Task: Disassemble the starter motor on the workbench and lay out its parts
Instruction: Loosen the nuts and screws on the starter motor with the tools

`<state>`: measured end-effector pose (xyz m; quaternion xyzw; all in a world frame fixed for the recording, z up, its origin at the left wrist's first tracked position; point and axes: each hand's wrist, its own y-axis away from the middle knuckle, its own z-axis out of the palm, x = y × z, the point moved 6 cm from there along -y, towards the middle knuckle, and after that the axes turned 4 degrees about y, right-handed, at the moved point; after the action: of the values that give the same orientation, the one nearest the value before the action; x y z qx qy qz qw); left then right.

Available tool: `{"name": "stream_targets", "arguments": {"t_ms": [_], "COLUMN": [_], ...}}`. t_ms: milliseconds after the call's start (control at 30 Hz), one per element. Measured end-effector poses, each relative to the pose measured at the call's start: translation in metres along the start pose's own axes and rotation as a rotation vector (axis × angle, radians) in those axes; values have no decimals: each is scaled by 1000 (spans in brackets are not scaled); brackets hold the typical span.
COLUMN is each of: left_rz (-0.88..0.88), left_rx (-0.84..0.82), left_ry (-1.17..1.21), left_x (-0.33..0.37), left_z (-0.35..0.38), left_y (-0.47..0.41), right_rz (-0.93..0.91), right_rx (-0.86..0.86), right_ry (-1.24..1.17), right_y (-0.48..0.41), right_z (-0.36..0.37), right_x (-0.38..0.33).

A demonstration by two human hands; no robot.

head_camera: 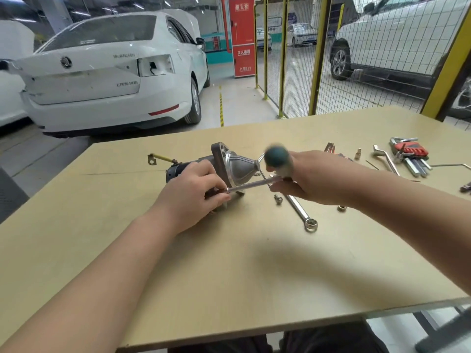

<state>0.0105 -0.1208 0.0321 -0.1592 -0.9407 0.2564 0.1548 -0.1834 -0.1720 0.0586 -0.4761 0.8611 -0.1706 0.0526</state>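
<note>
The starter motor (229, 165) lies on its side at the middle of the workbench (229, 263), its silver cone-shaped nose pointing right and its dark body to the left. My left hand (193, 194) lies over the motor's near side, its fingertips pinching the tip of a screwdriver's shaft (248, 185). My right hand (313, 177) grips the screwdriver's green handle (276, 157), which is blurred. A loose screw (278, 199) and a nut (341, 208) lie on the bench near my right hand.
A combination wrench (302, 211) lies under my right hand. Hex keys in a red holder (407, 151), a ratchet handle (384, 159) and small bits sit at the far right. A yellow lead with a ring terminal (156, 157) sticks out left of the motor. A wire fence and parked cars stand beyond.
</note>
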Motion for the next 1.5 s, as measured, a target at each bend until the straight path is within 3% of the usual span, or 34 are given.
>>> {"name": "stream_targets", "arguments": {"t_ms": [67,100,200,233,267,400,467,533,600,667,700,733,767,833,900,933,967,1000,1067,1100,1133,1200,1267,1300,1400,1433,1500], "left_rz": [-100,-151,-186,-177,-175,-238,-358,-513,-526,-471,-456,-450,-448,-436,-419,-412,-406,-402,-402,-402,-401,-395,-384,-379,-388,-393,-382], "left_rx": [5,0,-38,-47,-45,108,178,180,190,230,248,261,271,277,267,265,267,273,272,262,248,228,204,192,181,178,176], "left_ry": [76,92,-33,-70,-82,-72,-134,-176,-187,-160,-135,-110,-90,-76,-75,-71,-69,-69,-69,-62,-52,-40,-44,-48,-38,-33,-42], "left_x": [-12,-17,-19,-19,-18,-14,-13,-18,-19,-18,-18,-19,-20,-22,-23,-24,-24,-25,-25,-25,-24,-24,-23,-23,-25,-25,-23], "left_z": [7,11,23,24,25,22,25,31,33,32,32,32,31,32,33,33,33,34,34,34,35,36,36,37,37,36,37], "left_y": [7,12,19,19,19,18,21,24,23,22,21,20,19,18,18,18,18,19,19,20,20,20,22,22,21,20,18], "right_rz": [32,143,681,765,743,264,186,267,534,818,853,803,676,275,-144,-173,-60,156,609,670,600,248,103,138,572,648,381], "right_rx": [19,5,-168,-218,-213,-8,-1,27,11,-133,-167,-169,-131,78,277,294,214,139,29,-18,-23,190,279,197,31,-4,126], "right_ry": [-45,-182,-1082,-1198,-1133,-235,-69,-215,-707,-1249,-1307,-1220,-983,-289,127,141,8,-227,-923,-1011,-858,-196,26,-101,-824,-934,-528], "right_y": [0,-2,-3,-2,-3,2,7,5,0,2,3,4,2,0,5,6,2,-4,-8,-8,-9,-4,5,4,-10,-7,0], "right_z": [2,5,33,38,36,8,11,18,29,47,50,48,42,14,2,6,9,12,34,38,34,5,-4,2,29,35,17], "right_x": [-1,0,7,5,5,6,6,7,11,8,7,7,8,2,-18,-20,-18,-11,5,7,9,-5,-15,-17,-3,0,-5]}}
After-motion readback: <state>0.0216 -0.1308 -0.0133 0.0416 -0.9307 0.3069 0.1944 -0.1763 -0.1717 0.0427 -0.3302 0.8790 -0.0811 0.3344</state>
